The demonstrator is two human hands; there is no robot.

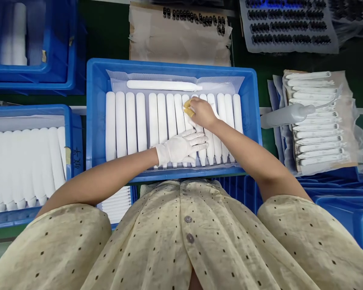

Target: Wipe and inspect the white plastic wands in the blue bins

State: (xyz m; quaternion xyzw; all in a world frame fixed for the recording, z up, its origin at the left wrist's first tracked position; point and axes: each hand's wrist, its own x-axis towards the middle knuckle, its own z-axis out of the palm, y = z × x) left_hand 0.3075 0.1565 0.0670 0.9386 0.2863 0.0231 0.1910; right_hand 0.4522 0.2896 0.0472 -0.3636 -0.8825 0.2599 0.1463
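Observation:
A blue plastic bin (172, 67) in front of me holds a row of long white rounded tubes (141, 121). One more white tube (163, 85) lies crosswise along the far wall on a thin white liner. My left hand (181, 149), in a white glove, lies flat across the lower part of the row with its fingers stretched out. My bare right hand (202, 112) pinches a small yellow sponge (188, 108) against the upper ends of tubes right of the middle. Some white material shows beneath the right wrist; what it is I cannot tell.
More blue bins with white tubes (24, 161) stand at the left. Behind is brown paper (178, 44) with small black parts; a tray (290, 28) of black parts sits back right. A squeeze bottle (287, 114) lies beside a stack of thin white pieces (319, 139).

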